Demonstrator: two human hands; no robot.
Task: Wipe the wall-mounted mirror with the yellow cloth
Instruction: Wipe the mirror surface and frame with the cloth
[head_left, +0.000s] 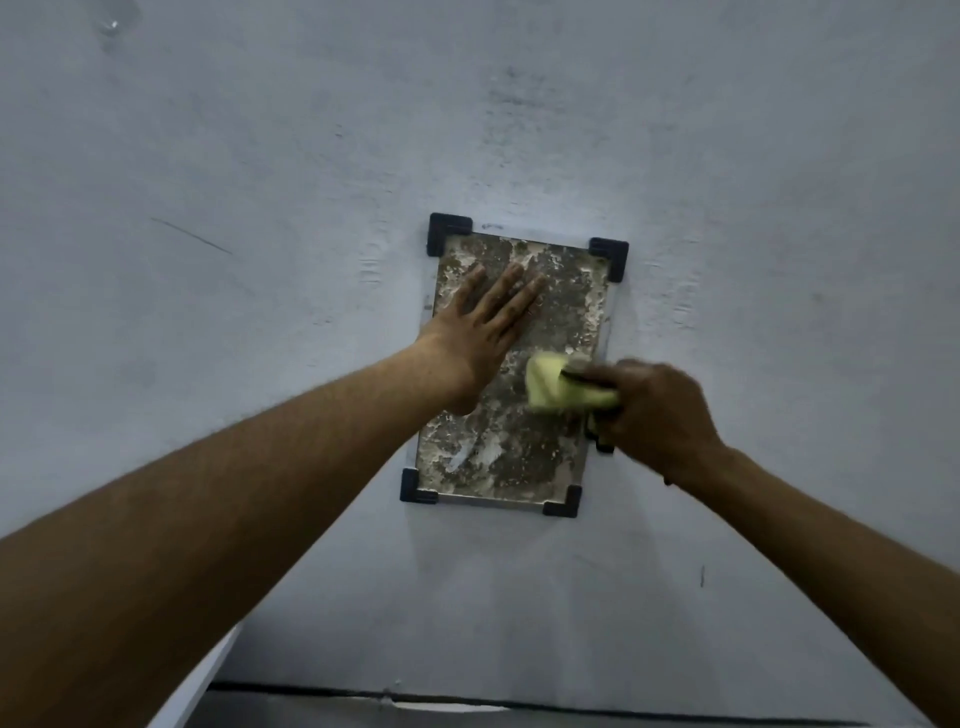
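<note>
A small rectangular mirror (550, 447) hangs on the pale wall, held by black corner brackets. Its surface is mottled with grey and white stains. My left hand (480, 332) lies flat against the upper left of the mirror, fingers spread. My right hand (654, 410) is closed around a bunched yellow cloth (556, 387), which presses on the mirror near its right edge, about mid-height. The right hand hides part of the mirror's right edge.
The pale blue-grey wall (260, 182) fills the view, with scuffs and a thin scratch at the left. A dark line (519, 701) runs along the bottom where the wall meets a lower surface. A white edge (208, 675) shows at the lower left.
</note>
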